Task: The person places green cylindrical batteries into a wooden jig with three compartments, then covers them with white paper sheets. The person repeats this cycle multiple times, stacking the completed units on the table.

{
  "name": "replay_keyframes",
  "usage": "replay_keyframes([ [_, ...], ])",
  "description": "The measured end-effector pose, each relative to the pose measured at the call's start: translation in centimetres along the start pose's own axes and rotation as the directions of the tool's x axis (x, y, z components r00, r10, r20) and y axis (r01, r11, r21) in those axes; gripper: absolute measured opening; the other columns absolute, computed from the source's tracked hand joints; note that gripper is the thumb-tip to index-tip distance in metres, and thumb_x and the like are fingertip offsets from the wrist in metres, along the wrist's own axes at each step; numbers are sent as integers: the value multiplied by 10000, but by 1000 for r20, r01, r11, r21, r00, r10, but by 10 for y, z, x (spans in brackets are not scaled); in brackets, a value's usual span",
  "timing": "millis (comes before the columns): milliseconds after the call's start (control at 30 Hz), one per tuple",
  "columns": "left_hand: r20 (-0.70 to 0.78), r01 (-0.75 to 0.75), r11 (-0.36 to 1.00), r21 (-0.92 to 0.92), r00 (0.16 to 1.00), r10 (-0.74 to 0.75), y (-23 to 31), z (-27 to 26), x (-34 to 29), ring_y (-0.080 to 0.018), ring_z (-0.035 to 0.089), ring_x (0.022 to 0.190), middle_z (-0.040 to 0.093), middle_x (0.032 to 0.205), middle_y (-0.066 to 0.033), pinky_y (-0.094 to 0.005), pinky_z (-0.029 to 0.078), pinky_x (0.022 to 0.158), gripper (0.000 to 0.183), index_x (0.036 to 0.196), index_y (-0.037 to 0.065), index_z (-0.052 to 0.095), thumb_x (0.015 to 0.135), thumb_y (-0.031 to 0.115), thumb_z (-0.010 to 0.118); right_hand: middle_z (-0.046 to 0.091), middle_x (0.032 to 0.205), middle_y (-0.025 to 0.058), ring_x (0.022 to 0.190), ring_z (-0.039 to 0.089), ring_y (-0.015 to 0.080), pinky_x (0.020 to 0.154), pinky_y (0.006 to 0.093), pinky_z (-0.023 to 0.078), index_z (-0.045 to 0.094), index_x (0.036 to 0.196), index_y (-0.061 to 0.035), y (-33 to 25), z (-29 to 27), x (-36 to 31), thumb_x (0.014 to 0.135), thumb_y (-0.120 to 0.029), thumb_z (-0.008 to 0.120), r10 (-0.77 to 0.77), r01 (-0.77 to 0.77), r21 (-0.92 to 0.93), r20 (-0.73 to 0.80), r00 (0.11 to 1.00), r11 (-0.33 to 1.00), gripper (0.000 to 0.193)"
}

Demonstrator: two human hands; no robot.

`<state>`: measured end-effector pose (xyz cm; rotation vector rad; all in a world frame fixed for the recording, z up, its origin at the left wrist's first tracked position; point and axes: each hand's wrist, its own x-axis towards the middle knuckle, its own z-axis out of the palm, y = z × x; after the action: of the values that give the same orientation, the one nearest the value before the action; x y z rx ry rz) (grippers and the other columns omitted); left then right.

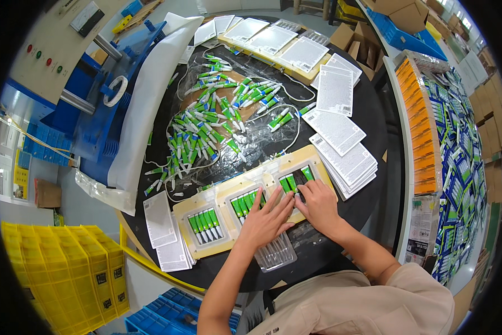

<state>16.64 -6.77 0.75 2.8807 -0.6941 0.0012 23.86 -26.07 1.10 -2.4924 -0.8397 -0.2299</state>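
Observation:
A long cream tray [224,195] with three recesses lies at the table's near edge, each recess holding small green-and-white squeeze tubes [205,221]. My left hand [266,219] lies spread over the middle and right recesses, its fingertips close to the tubes in the right one. Over that same right recess, my right hand [319,207] has its fingers bent around the lower end of a green tube [307,173]; they partly hide it. Below the tray, next to my left wrist, a clear plastic blister [276,254] rests on the black round table [368,209].
Many loose tubes [195,131] are heaped beyond the tray. Stacks of white printed cards [346,167] lie at right and at left. Another cream tray [273,56] with cards stands at the back. A blue press [117,95] is at left, yellow crates [67,268] below it, packed blisters [457,167] at right.

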Motion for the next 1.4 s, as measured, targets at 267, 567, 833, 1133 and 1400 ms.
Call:
replay_keyframes([
  [267,-19,2,1000,-28,1000,-2,-1,2,-4,-224,273,1531,369,1624,-3,-592,146,1239,705,1513,120,453,962,546,560,616,929,94,862,615,286,729,399,503,696,1126,-29,-3,5,3,832,-95,729,-22,26,107,-37,999,994,303],
  [567,33,39,995,-95,999,-36,1,1,9,-210,301,1521,346,1638,-38,-571,129,1252,760,1559,130,382,957,563,552,619,935,118,869,605,303,732,403,505,712,1078,-9,23,-13,6,828,-55,745,79,-81,-28,-74,994,996,257],
  [833,-39,-40,993,-115,999,36,-3,0,11,-219,293,1523,338,1643,-39,-596,153,1237,696,1533,115,427,991,541,521,617,953,94,883,609,298,728,400,497,714,1079,-43,21,-7,22,824,-151,779,95,-88,65,-119,988,994,284],
  [1133,-101,214,959,188,975,-198,-147,-9,61,-251,640,1060,654,1116,-94,-397,525,891,195,1021,60,663,830,98,651,609,1010,157,1026,628,311,826,394,562,654,930,1,83,59,194,782,26,628,-241,277,-195,187,952,941,152],
  [1400,-399,236,967,-98,881,-255,-126,-35,50,-250,686,912,694,959,-70,-366,563,729,194,1024,74,678,834,74,719,650,1011,105,912,680,241,742,323,592,666,1051,-12,67,-31,87,810,-42,660,-549,546,61,64,833,836,243],
])
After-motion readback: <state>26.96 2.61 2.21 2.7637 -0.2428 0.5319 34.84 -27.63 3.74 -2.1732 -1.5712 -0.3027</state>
